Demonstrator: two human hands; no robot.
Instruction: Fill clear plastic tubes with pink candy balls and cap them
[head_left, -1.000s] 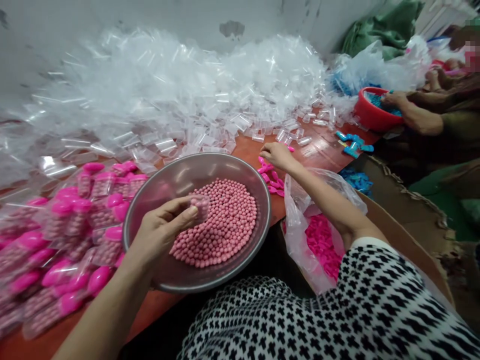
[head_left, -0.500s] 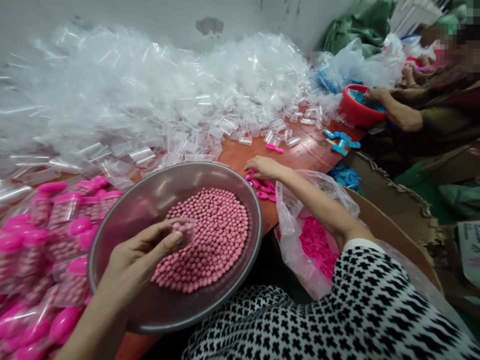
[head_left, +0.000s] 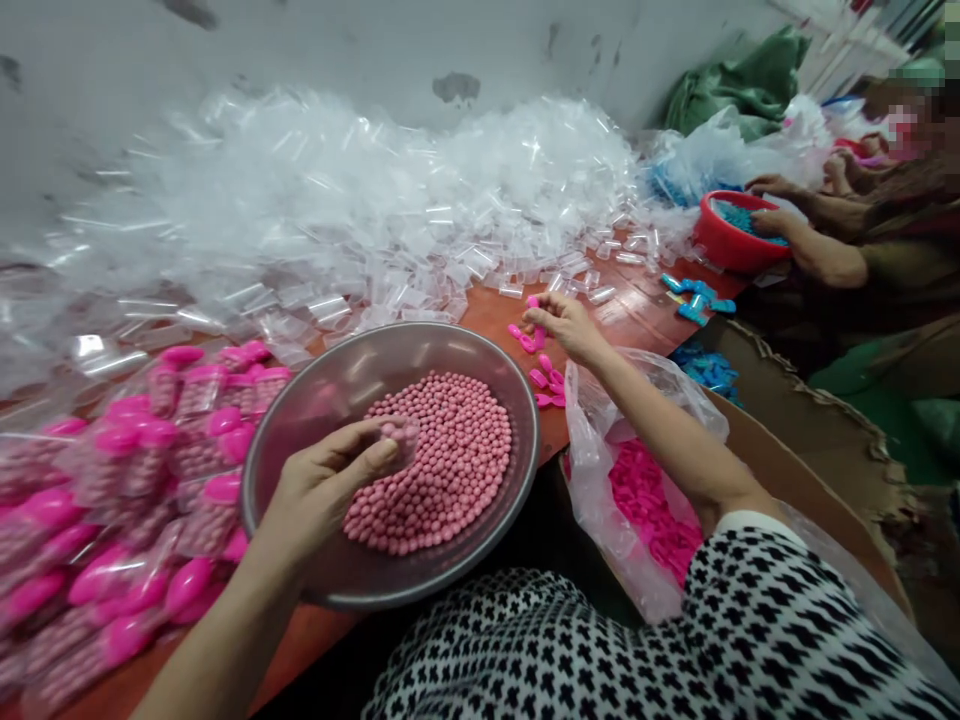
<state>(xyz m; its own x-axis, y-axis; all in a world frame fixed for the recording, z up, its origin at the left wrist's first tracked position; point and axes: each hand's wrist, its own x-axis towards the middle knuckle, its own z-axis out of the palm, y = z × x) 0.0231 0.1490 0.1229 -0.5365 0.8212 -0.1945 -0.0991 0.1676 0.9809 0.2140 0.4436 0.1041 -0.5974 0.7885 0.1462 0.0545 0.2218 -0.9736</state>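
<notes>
The left hand (head_left: pixel 326 480) reaches over the near-left part of a metal bowl (head_left: pixel 330 390), its thumb and fingers pinched around a small clear container (head_left: pixel 406 445) with pink beads inside. Loose pink beads (head_left: pixel 450 470) lie in the bowl, beyond and to the right of that hand. Farther right, above the reddish-orange table (head_left: pixel 491 308), the right hand (head_left: pixel 566 325) grips a bright pink cap (head_left: pixel 534 312) between thumb and fingertips, the other fingers curled. More pink caps (head_left: pixel 551 382) lie just nearer on the table. At left sit pink-capped containers (head_left: pixel 191 585) filled with beads; a heap of clear plastic containers (head_left: pixel 375 200) spreads along the far side.
</notes>
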